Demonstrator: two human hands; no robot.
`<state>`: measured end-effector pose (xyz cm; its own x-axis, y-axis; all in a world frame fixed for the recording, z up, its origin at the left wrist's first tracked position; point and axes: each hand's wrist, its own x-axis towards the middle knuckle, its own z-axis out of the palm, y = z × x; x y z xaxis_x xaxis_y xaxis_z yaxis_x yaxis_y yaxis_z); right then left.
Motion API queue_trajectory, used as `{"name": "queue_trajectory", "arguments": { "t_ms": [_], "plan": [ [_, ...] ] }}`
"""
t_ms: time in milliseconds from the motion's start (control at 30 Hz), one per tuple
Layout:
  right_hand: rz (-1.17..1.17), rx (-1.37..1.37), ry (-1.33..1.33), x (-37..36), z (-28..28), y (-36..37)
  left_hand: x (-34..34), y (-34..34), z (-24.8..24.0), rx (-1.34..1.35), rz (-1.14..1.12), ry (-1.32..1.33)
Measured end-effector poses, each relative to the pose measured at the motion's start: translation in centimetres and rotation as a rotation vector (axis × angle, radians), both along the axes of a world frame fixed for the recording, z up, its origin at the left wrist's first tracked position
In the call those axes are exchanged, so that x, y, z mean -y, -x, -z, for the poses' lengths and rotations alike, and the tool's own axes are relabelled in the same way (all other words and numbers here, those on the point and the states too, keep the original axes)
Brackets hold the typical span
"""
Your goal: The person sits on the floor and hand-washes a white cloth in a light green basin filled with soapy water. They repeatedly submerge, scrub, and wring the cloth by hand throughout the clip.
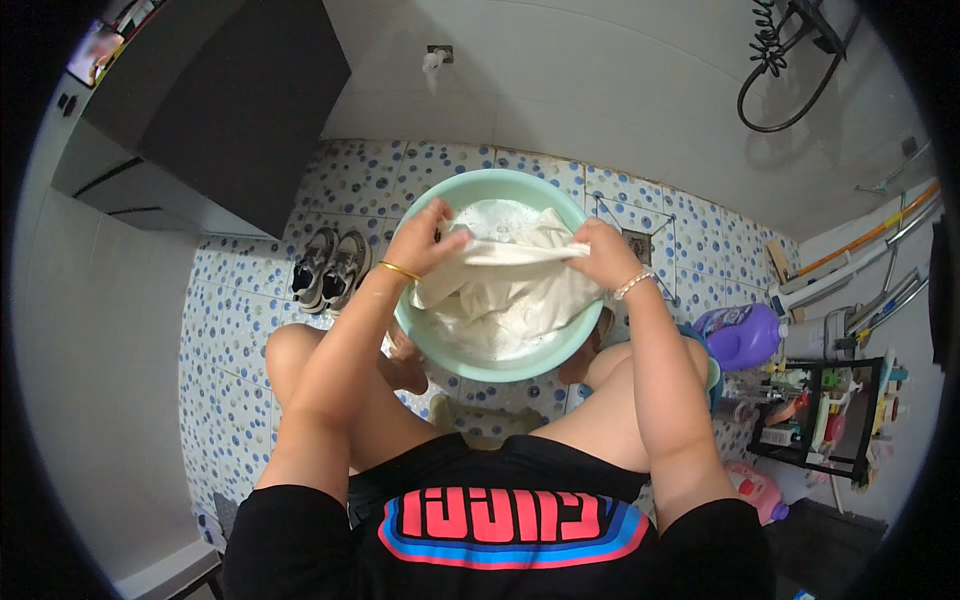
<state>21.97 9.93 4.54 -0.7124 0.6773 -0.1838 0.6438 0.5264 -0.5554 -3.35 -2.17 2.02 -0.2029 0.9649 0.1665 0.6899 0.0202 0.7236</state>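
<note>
A cream-white cloth [510, 290], perhaps a garment, lies bunched in a round pale green basin [497, 372] between my legs. Its upper edge is stretched as a fold between my two hands, lifted over sudsy water [490, 218]. At the basin's left side, my left hand [430, 238] grips one end of that fold, thumb toward the middle. My right hand [605, 255] is closed on the other end near the right rim. The lower part of the cloth rests in the foamy water. Its exact kind cannot be made out.
Grey shoes [332, 270] stand on the spotted tile floor, left of the basin. To the right are a floor drain [637, 246], a purple jug [742, 336], a black rack [825, 420] of bottles and a pink bottle [757, 492]. A dark cabinet [240, 110] juts out at upper left.
</note>
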Motion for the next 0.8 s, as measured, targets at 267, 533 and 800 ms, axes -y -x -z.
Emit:
{"name": "queue_trajectory", "arguments": {
  "t_ms": [267, 533, 800],
  "plan": [
    [0.467, -1.045, 0.844, -1.0, 3.7, 2.2, -0.5, 0.8, 0.4, 0.999, 0.486, 0.201],
    [-0.007, -0.607, -0.16, 7.6, 1.1, 9.4, -2.9, -3.8, 6.1, 1.6, -0.266, 0.162],
    [0.245, -0.43, -0.323, 4.5, 2.7, 10.2, -4.2, -7.0, 4.3, 1.641, -0.31, 0.223]
  ]
}}
